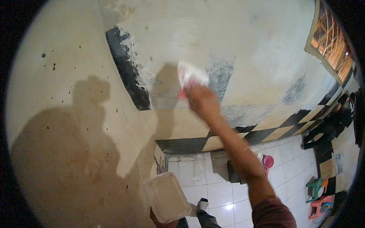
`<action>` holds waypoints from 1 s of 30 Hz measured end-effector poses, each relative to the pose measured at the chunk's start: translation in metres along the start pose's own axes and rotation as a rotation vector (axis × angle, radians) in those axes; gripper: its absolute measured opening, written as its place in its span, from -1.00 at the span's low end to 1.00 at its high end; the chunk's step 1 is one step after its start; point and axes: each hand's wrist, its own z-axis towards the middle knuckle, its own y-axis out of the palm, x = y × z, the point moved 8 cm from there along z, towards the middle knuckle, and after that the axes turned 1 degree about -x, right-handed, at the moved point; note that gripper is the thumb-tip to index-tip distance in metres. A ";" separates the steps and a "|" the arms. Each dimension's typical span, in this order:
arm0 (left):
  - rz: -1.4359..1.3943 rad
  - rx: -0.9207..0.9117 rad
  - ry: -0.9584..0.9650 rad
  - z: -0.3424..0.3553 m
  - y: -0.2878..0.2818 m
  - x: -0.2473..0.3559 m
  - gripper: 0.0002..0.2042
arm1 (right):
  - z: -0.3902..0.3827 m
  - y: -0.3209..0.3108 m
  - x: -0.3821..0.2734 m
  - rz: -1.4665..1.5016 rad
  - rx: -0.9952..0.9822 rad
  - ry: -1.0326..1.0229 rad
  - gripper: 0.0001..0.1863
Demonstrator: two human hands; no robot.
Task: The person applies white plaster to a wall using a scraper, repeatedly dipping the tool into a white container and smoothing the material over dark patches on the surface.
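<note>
My right hand (204, 103) is closed round a flat, wide-headed tool (193, 74) with a red-pink grip and a white head. Motion blurs it, so I cannot tell whether it is a brush or a scraper. The tool is up against or just off the wall (262, 45), beside a grey, thinly covered square. At the bottom, a rectangular plastic tub (185, 199) with a pale layer inside is held up close to the left wall. Only a bit of my left hand (153, 216) shows under its edge; the fingers are hidden.
Black and cream checks (262, 135) run along the wall's foot above white floor tiles (220, 192). A pink dipper (268, 161) and a dark box (234, 173) stand behind my right arm. Far right are a person (334, 123) in dark clothes, a green stool (314, 189) and a red stool (318, 207).
</note>
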 end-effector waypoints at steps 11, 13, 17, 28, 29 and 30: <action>0.023 0.002 -0.018 0.004 -0.004 -0.013 -0.39 | 0.115 -0.079 0.034 -0.284 0.047 -0.372 -0.84; 0.020 0.014 -0.013 0.005 -0.014 -0.014 -0.39 | 0.023 0.010 0.054 -0.247 -0.052 -0.350 -0.81; 0.007 0.009 -0.027 0.014 -0.026 -0.027 -0.39 | -0.143 0.090 0.056 -0.289 -0.154 -0.289 -0.76; 0.035 0.045 -0.021 0.021 -0.050 -0.034 -0.39 | -0.157 0.064 0.077 -0.088 0.161 0.397 -0.89; 0.044 0.040 -0.026 0.023 -0.049 -0.035 -0.39 | -0.154 0.066 0.093 -0.080 0.225 0.599 -0.86; 0.054 0.037 -0.033 0.024 -0.048 -0.039 -0.39 | -0.139 0.093 0.091 0.066 0.197 0.626 -0.85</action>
